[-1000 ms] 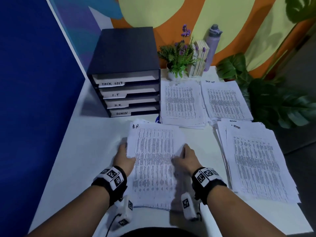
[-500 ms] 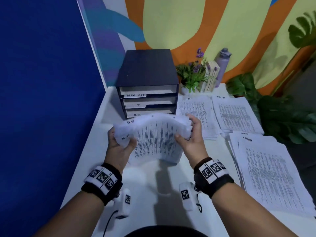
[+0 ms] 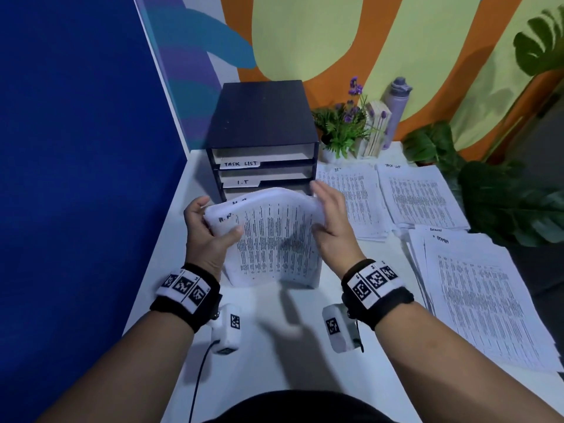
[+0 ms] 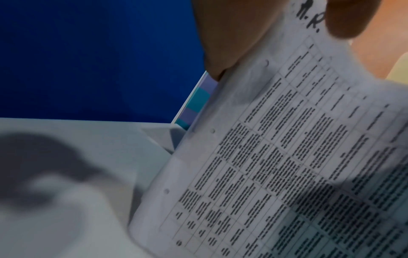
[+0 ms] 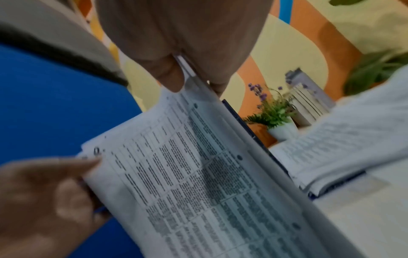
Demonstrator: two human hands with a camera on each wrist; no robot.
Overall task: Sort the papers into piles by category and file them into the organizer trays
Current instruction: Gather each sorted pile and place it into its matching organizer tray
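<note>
A stack of printed sheets marked H.R. (image 3: pixel 274 239) stands on its lower edge on the white table (image 3: pixel 171 270), its top bowing away from me. My left hand (image 3: pixel 210 227) grips its upper left corner, thumb on the front by the handwritten H.R. (image 4: pixel 309 15). My right hand (image 3: pixel 329 218) pinches the right edge, thumb in front, fingers behind (image 5: pixel 198 69). Right behind the stack is the black organizer (image 3: pixel 262 132), with trays labelled TASK LIST (image 3: pixel 241 163) and I.T (image 3: pixel 242 182). The stack hides its lower trays.
To the right lie three paper piles: I.T (image 3: pixel 351 199), TASK LIST (image 3: pixel 421 196) and a fanned ADMIN pile (image 3: pixel 482 300). A potted plant (image 3: pixel 345 129), books and a lilac bottle (image 3: pixel 396 108) stand at the back. A blue wall (image 3: pixel 76 178) borders the left.
The H.R. stack lay flat on the table a second ago. Both hands have gathered it, lifted it upright and brought it closer to the organizer's front.
</note>
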